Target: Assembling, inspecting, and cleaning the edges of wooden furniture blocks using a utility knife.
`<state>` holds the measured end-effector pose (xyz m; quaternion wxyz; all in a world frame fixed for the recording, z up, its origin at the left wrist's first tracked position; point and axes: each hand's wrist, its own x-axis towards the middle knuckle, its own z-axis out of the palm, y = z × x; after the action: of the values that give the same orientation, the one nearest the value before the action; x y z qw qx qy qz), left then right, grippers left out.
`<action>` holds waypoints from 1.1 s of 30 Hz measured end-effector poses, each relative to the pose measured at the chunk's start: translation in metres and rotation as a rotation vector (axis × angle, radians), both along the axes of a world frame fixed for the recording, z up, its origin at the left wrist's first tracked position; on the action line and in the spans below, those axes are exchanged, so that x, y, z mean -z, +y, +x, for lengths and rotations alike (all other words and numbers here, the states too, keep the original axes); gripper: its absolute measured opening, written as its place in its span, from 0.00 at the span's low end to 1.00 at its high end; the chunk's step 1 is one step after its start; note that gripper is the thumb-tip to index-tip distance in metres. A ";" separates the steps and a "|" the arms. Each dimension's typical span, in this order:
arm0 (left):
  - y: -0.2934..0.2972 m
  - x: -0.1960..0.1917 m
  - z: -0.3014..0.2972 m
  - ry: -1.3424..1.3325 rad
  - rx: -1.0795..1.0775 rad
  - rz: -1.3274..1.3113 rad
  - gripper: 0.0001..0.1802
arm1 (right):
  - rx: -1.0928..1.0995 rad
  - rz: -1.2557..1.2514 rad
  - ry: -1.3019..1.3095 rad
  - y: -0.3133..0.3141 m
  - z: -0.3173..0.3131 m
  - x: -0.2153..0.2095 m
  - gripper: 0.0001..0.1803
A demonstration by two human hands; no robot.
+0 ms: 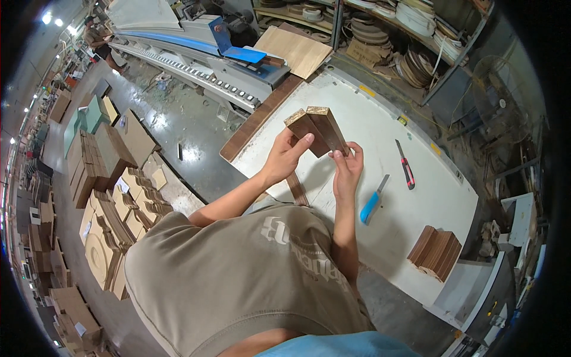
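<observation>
Two short brown board pieces (pixel 324 130) are held above the tabletop (pixel 380 134), toward its left edge, pinched between thumb and fingers of the left hand (pixel 284 156) and right hand (pixel 348 171). They look stiff and fairly light; smooth faces may slip, rough ends could crumble, so the long sides seem the better hold.

From my head, a single wide fisheye view looks down over my shirt (pixel 220 268) at my left hand (pixel 285 157) and right hand (pixel 347 169), quite near, with the white surface (pixel 369 125) beyond.
</observation>
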<state>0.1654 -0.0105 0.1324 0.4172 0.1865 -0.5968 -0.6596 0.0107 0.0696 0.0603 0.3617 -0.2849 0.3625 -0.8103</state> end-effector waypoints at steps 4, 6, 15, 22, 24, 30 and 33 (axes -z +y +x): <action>0.001 -0.004 -0.001 0.015 -0.004 0.017 0.19 | -0.004 0.001 0.023 -0.001 -0.001 0.003 0.19; 0.000 -0.004 -0.001 0.025 0.000 0.028 0.20 | -0.005 -0.021 0.056 -0.002 -0.001 0.009 0.19; -0.007 0.000 -0.005 0.130 0.024 0.561 0.32 | 0.100 0.112 0.804 0.004 0.020 -0.015 0.19; -0.016 0.017 0.007 0.048 -0.031 0.510 0.40 | -0.013 0.155 0.799 0.007 0.026 -0.007 0.18; -0.016 0.012 0.011 0.046 -0.082 0.508 0.50 | -0.063 0.134 0.734 0.007 0.024 -0.010 0.18; -0.039 0.006 0.013 -0.124 -0.059 0.524 0.47 | -0.309 0.042 0.288 0.005 0.026 -0.012 0.30; -0.057 0.013 0.017 0.014 0.085 0.770 0.34 | -0.389 0.037 0.138 0.004 0.027 -0.025 0.27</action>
<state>0.1821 -0.0675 0.1190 0.2932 0.2999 -0.3099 -0.8532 0.0377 0.0732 0.0849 0.4908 -0.3978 0.3393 -0.6969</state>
